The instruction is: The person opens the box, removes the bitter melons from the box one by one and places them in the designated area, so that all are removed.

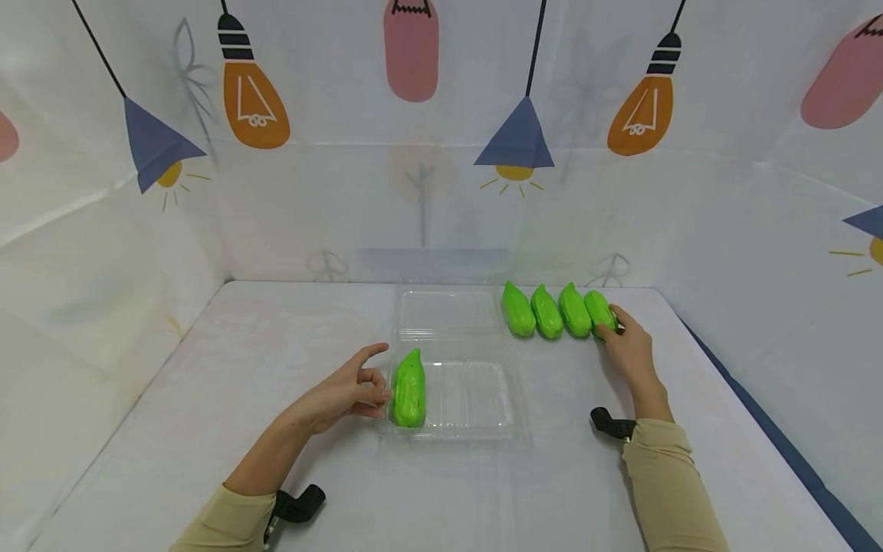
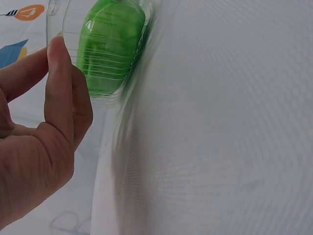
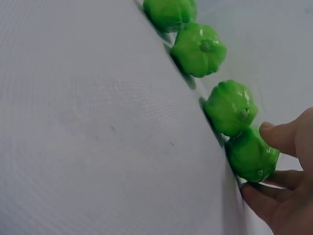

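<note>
A clear plastic clamshell box [image 1: 476, 395] lies with its lid [image 1: 448, 312] folded back on the white table. One glossy green, ridged, gourd-like vegetable [image 1: 410, 389] rests lengthwise along the left side of its tray. My left hand [image 1: 348, 389] pinches the tray's left rim between thumb and fingers; the left wrist view shows the green vegetable [image 2: 111, 46] through the plastic wall. At the back right, several similar vegetables [image 1: 547, 312] stand in a row. My right hand [image 1: 629, 345] grips the rightmost vegetable [image 3: 252, 154], thumb above and fingers beneath, and it touches its neighbour [image 3: 230, 108].
The white table [image 1: 276, 330] ends at a back curtain [image 1: 310, 207] printed with lamps and bulbs. The upturned lid lies just left of the vegetable row. A black wrist mount [image 1: 300, 504] is on the left forearm, another black mount [image 1: 610, 423] on the right.
</note>
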`<action>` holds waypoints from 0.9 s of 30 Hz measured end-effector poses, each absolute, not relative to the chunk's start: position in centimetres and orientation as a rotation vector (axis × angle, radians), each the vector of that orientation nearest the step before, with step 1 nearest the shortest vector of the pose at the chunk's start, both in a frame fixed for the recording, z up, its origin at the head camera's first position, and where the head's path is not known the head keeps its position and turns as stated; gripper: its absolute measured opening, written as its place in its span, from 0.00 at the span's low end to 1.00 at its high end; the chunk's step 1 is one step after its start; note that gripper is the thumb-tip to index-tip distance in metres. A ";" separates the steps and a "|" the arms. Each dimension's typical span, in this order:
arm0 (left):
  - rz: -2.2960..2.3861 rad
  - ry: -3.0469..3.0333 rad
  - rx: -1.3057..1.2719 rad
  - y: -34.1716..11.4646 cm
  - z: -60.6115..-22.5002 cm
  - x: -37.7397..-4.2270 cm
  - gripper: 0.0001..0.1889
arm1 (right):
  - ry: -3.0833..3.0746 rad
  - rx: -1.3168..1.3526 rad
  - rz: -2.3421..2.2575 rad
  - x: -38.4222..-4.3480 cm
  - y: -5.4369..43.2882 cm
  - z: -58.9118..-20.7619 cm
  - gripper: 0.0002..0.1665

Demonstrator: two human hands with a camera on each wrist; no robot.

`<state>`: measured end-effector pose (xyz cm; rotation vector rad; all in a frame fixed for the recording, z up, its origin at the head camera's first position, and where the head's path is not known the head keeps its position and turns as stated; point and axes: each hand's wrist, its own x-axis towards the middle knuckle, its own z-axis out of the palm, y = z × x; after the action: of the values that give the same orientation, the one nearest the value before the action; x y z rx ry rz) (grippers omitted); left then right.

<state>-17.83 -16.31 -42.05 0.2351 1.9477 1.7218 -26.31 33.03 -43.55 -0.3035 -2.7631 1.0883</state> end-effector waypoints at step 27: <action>1.724 1.947 0.232 -16.3 -42.2 -18.0 0.47 | -2.631 -0.218 0.979 -25.9 32.6 -41.5 0.34</action>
<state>-17.99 -16.34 -42.24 0.2316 1.9466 1.7243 -25.92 32.59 -41.48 -0.2180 -2.6307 0.9790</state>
